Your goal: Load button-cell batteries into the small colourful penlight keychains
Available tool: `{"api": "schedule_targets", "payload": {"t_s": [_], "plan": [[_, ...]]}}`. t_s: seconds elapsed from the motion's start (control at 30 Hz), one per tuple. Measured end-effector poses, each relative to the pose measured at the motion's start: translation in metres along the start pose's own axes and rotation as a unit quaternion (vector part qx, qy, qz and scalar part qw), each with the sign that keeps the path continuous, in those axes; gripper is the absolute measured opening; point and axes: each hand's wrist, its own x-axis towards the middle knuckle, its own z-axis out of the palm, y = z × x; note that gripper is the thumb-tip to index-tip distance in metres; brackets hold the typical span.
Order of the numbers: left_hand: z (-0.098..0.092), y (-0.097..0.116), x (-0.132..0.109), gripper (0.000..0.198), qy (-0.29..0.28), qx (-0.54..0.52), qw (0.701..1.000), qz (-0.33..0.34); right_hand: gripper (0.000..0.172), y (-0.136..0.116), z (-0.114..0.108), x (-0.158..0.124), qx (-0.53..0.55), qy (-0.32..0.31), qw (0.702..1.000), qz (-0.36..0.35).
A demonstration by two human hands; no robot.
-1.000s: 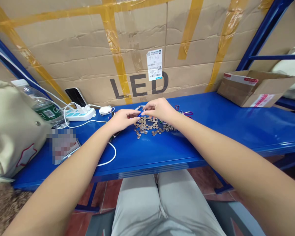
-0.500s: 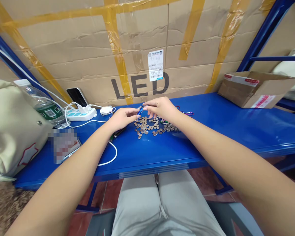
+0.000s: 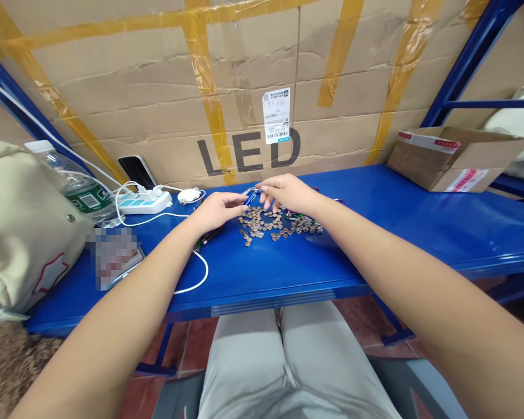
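1. The left hand (image 3: 216,210) is pinching a small blue cylinder (image 3: 249,199) between thumb and fingertips, closed on its near end.
2. The right hand (image 3: 290,192) is meeting the same cylinder from the other side, thumb and forefinger closing on its far, silvery tip, the remaining fingers curling loosely downward.
3. The blue cylinder is sitting tilted between the two hands, just above the shelf surface, its upper end pointing up and to the right; it is looking like a short metallic-blue tube with a pale metal end, and finer detail is too small to tell.
4. Directly beneath and in front of the fingers, a scatter of small round brownish metal pieces (image 3: 262,223) is lying on the blue shelf (image 3: 375,244).
5. Just to the right of the pile, under the right wrist, a few coloured clips (image 3: 303,218) are showing.
6. Left of the left hand, a dark pen-like item (image 3: 210,236) is lying near a white cable (image 3: 192,285).
7. Further left, a white power strip (image 3: 144,202), a water bottle (image 3: 76,186) and a beige bag (image 3: 21,227) are resting; a cardboard box (image 3: 449,157) is sitting at the far right.
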Motion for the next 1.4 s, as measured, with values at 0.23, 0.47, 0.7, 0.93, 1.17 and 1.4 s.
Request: {"api": "schedule_targets", "payload": {"t_s": [0.23,0.47,0.7,0.93,1.17,1.4], "plan": [[0.000,0.003,-0.001,0.041,-0.015,-0.003,1.000,0.000,0.013,-0.002,-0.001,-0.002,-0.035,-0.017,0.999,-0.004],[0.001,0.009,-0.004,0.038,-0.014,0.024,1.000,-0.010,0.019,0.000,-0.002,-0.003,-0.087,0.011,0.996,-0.022],[0.004,0.011,-0.004,0.042,-0.006,0.008,1.000,-0.013,0.020,0.004,-0.001,-0.003,-0.106,0.021,0.993,-0.056],[0.012,0.018,-0.004,0.042,0.047,-0.077,0.996,0.007,0.029,0.008,0.014,0.001,-0.013,0.133,0.989,-0.068],[0.018,0.019,-0.004,0.027,0.185,0.191,0.946,0.187,0.034,0.004,0.026,0.002,0.121,0.186,0.975,-0.025],[0.015,0.026,0.003,0.024,0.154,0.327,0.881,0.306,0.038,0.002,0.054,-0.002,0.285,0.065,0.946,0.143]]}}
